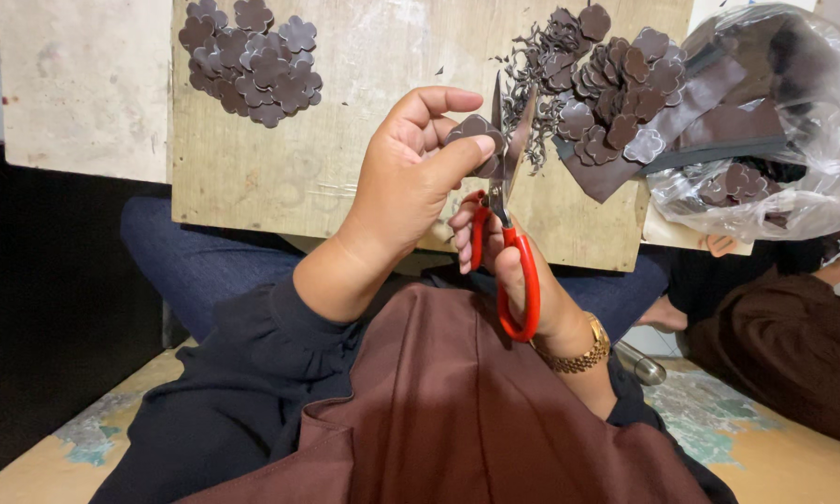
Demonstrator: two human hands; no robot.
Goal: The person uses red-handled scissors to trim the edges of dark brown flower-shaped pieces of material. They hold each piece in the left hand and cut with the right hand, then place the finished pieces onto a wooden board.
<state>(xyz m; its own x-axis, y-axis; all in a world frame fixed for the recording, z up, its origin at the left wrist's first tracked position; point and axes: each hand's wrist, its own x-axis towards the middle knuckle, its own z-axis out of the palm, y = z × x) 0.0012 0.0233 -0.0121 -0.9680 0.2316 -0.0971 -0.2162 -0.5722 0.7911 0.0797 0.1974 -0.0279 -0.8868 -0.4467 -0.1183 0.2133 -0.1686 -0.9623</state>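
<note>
Above the near edge of the wooden board, the left hand pinches a dark brown flower-shaped piece between thumb and fingers, while the right hand, fingers closed through the handles, holds red-handled scissors with blades slightly parted against that piece.

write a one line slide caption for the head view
Left hand holds a dark flower-shaped piece to red-handled scissors in the right hand, over a wooden board.
</note>
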